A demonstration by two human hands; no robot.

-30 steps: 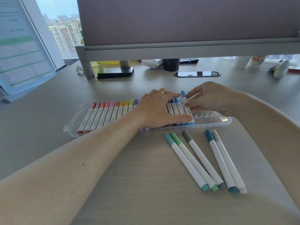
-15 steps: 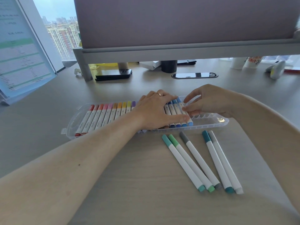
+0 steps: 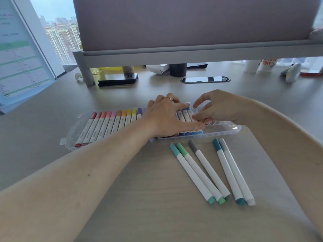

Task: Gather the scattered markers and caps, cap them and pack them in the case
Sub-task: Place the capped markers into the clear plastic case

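mid-desk: clear plastic marker case point(image 3: 225, 131) lies open, long side running across the pale wood-grain desk point(image 3: 122, 198)
case, left part: row of capped white-barrelled markers point(image 3: 113, 123), caps red through purple, side by side in their slots
case, right of middle: four blue-capped white markers point(image 3: 184, 117) slotted in, with moulded slots showing beyond them at the case's right end
left hand point(image 3: 167, 117): flat across the markers at the case's middle, fingers straight, thumb point(image 3: 199, 126) stretched toward the case's right end
right hand point(image 3: 216, 109): over the case beside the blue ones, fingers curled, index lifted
contact: right fingertips point(image 3: 207, 121) sit on the rightmost blue marker point(image 3: 199, 132) and meet the left thumb; pinch or press, cannot tell
near side of case: five loose capped markers on the desk, apart from the case: mint-capped marker point(image 3: 190, 173), green-capped marker point(image 3: 201, 173), grey-capped marker point(image 3: 209, 170), dark-teal-capped marker point(image 3: 227, 172), pale-grey-capped marker point(image 3: 236, 172)
far side of case: flat black phone point(image 3: 118, 79), under the grey partition screen point(image 3: 192, 23)
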